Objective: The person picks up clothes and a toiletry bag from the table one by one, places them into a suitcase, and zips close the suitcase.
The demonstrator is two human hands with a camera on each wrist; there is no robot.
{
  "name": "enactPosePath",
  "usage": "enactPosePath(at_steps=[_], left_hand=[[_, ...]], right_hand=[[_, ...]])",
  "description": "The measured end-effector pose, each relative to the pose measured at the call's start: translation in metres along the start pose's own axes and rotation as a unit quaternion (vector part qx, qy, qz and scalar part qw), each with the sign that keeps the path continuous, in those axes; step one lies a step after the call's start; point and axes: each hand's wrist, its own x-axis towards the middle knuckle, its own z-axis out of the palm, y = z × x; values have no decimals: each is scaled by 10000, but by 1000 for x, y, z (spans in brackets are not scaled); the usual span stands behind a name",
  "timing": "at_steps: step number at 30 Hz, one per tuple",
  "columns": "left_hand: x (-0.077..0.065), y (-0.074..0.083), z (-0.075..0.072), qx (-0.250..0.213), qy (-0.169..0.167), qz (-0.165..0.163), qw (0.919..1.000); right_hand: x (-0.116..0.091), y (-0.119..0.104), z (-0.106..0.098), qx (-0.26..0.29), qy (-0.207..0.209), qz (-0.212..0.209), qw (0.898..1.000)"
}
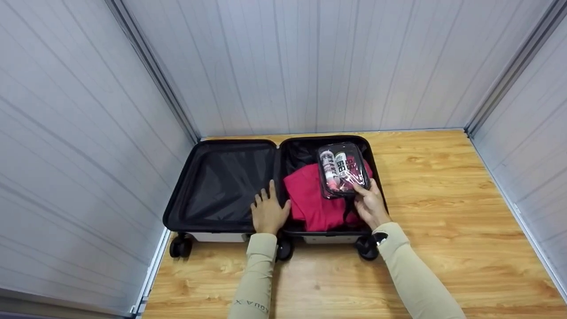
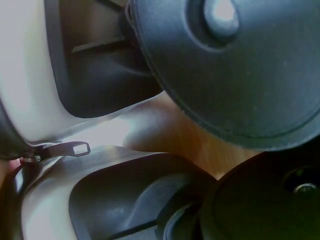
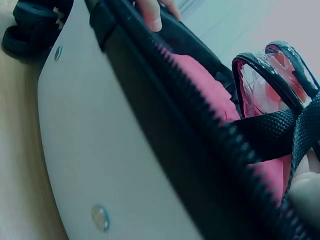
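Note:
A small suitcase [image 1: 221, 186] lies spread flat on the floor, both black-lined halves facing up. Folded red clothing [image 1: 308, 195] fills much of the right half. Above that clothing, my right hand [image 1: 372, 206] grips the near right corner of a clear toiletry bag [image 1: 343, 170] with black trim and several small bottles inside. Its black woven strap [image 3: 265, 130] shows up close in the right wrist view. My left hand [image 1: 269, 212], fingers spread, rests by the near edge where the two halves meet; the left wrist view leaves it out.
Black wheels [image 1: 180, 246] stick out along the suitcase's near side, and one wheel [image 2: 240, 75] looms large in the left wrist view. A zipper pull [image 2: 65, 149] hangs by the shell. White panel walls [image 1: 288, 66] enclose the wooden floor [image 1: 425, 199].

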Motion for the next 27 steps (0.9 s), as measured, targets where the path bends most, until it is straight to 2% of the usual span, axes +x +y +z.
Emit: enactPosePath(at_steps=[5,9,12,16,20,22,24,26,27], left_hand=[[0,1,-1,-8,-4,12,10000],[-1,2,-1,8,-25,4,10000],[0,2,-2,25,-20,-2,10000],[-1,2,-3,16,-28,1,10000],[0,1,-3,-28,-13,9,10000],[0,-1,-2,-20,13,3,10000],[1,-2,-2,-13,46,2,10000],[2,-3,-1,-9,65,-6,10000],[2,-3,-1,-11,54,-15,10000]], right_hand=[[2,0,-5,-618,184,370,9972],[3,-3,-8,-1231,236,736,9894],[3,-5,-10,-1431,244,947,9849],[2,-10,-15,-1531,239,1129,9814],[-2,-14,-17,-2050,323,1159,9713],[-4,-15,-18,-2525,316,1043,9614],[-7,-15,-17,-3157,257,808,9450],[-12,-14,-17,-3914,146,467,9189],[-14,-14,-16,-4351,114,235,9000]])
